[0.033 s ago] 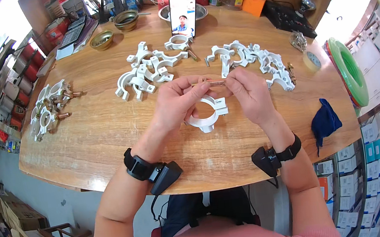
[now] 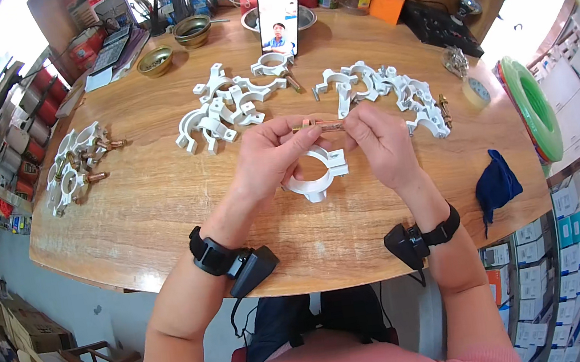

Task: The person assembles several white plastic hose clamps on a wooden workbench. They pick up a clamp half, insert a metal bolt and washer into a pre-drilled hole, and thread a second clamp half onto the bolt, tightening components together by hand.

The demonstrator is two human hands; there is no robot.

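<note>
Both my hands meet over the middle of the table, fingers pinched on a thin brass-coloured anchor bolt (image 2: 329,128) held roughly level. My left hand (image 2: 265,156) grips its left end, near the nut. At the right end are the closed thumb and fingers of my right hand (image 2: 382,145). Just below the bolt is a white ring-shaped pipe clamp (image 2: 316,196) with a split lug on its right. Fingers of my left hand reach the clamp's left side; whether they hold it or it rests on the table cannot be made out.
Loose white clamp halves (image 2: 212,121) lie beyond my left hand, more clamp parts (image 2: 414,95) beyond my right. Clamps with bolts fitted (image 2: 70,182) sit at far left. A phone (image 2: 280,25) stands at the back. A dark blue cloth (image 2: 497,186) lies at right, near a tape roll (image 2: 475,93).
The bolt has shifted slightly in my fingers, and more of its nut shows by my left thumb. Everything else stays the same.
</note>
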